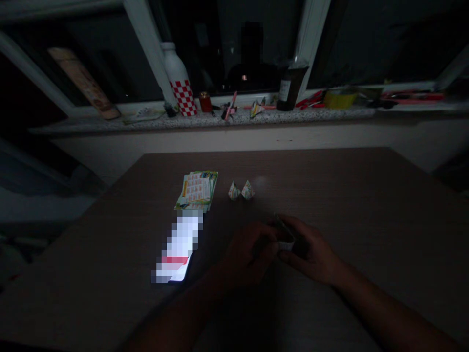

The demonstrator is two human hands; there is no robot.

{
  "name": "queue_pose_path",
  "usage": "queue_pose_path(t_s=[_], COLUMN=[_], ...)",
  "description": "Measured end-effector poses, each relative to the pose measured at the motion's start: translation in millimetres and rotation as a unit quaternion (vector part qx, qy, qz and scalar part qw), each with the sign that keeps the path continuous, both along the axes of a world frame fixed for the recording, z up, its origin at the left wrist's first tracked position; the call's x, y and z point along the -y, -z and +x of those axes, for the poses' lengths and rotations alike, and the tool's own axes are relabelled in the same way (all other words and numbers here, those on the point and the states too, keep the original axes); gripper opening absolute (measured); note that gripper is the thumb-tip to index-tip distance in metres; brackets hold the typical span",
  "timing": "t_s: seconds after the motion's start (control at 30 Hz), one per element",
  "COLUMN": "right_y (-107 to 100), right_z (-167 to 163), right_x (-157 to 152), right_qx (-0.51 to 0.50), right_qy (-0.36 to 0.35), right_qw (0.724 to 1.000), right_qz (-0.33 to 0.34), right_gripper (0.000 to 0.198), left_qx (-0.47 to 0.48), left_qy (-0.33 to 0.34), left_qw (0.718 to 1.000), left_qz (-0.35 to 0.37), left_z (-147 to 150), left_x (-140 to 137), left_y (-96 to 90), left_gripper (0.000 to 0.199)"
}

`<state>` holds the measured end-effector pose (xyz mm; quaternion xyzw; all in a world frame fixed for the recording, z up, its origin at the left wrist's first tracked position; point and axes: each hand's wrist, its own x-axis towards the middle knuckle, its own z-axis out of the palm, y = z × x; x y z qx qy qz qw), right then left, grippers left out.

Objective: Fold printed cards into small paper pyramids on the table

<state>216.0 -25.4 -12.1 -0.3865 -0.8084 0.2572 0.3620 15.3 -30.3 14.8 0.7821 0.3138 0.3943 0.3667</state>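
Note:
Between my two hands is a small piece of folded paper, dim and partly hidden by fingers. My left hand pinches its left side, fingers closed. Around its right side curl the fingers and thumb of my right hand. Beyond my hands two small folded paper shapes, one on the left and one on the right, stand side by side on the table. To their left lies a loose stack of printed paper sheets. A lit phone rests nearer me, left of my left hand.
The brown table ends at a wall below a stone windowsill. On the sill are a white bottle with red checks, a small jar, a dark pouch, a tall tube and a yellow roll.

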Motion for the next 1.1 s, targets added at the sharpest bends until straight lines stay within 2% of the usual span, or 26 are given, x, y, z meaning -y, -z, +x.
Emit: queue_pose_path(t_s=[0.2,0.37,0.47,0.57,0.63,0.77,0.9,1.1], right_y=[-2.2,-7.8,-11.3,-12.5,-11.7,-8.1,-6.1,0.9], right_z=[0.0,-1.8,-3.5,-3.8,-3.1,-1.9,-3.2,-1.1], right_x=[1.7,1.8,3.8,6.1,6.6,5.4,5.3,7.4], right_qx=[-0.021,-0.060,-0.111,-0.189,-0.225,-0.221,-0.193,-0.228], right_qy=[0.006,-0.009,-0.027,-0.054,-0.077,-0.142,-0.193,-0.225], right_qw=[1.000,0.998,0.991,0.968,0.947,0.918,0.899,0.845], right_qz=[0.021,-0.018,-0.069,-0.157,-0.218,-0.297,-0.342,-0.429], right_gripper=[0.054,0.047,0.044,0.038,0.035,0.034,0.034,0.032], left_qx=[0.005,0.062,0.098,0.161,0.164,0.083,0.029,-0.050], left_qy=[-0.030,-0.073,-0.052,-0.004,-0.012,-0.059,-0.032,0.005], left_qw=[0.999,0.994,0.988,0.971,0.968,0.986,0.996,0.992], left_qz=[-0.009,-0.043,-0.110,-0.176,-0.191,-0.132,-0.072,-0.115], left_z=[0.5,1.4,2.1,3.3,4.2,4.2,1.2,-2.9], left_x=[0.6,-4.9,-9.9,-12.8,-12.8,-11.2,-13.0,-14.7], left_y=[0.5,2.7,7.9,12.6,12.8,5.5,-2.6,-6.7], left_gripper=[0.024,0.045,0.057,0.051,0.043,0.026,0.015,0.017])
